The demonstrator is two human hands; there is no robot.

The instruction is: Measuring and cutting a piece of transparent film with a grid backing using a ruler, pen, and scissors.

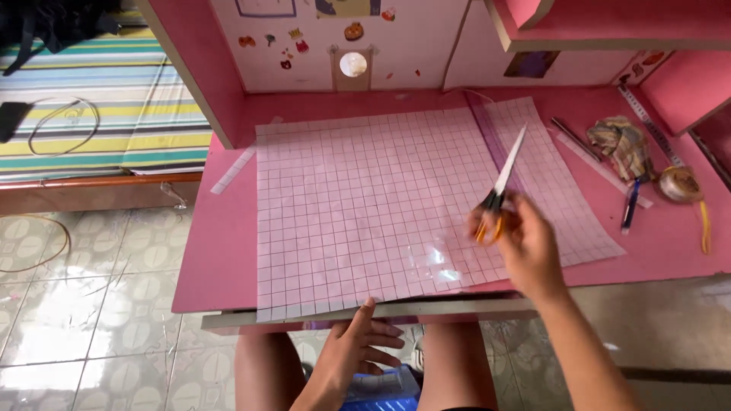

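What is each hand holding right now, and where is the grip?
The right hand holds the scissors by their orange handles, blades pointing away. The left hand holds nothing; its thumb touches the near edge of the grid sheet.

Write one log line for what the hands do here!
right hand: holds scissors | left hand: at gridded sheet edge | pink desk

I see the sheet (381,205) lying on the tabletop (221,251). My right hand (529,247) holds the scissors (502,179) over its right part. The pens (630,204) and tape roll (680,183) lie further right. My left hand (350,358) is at the front edge.
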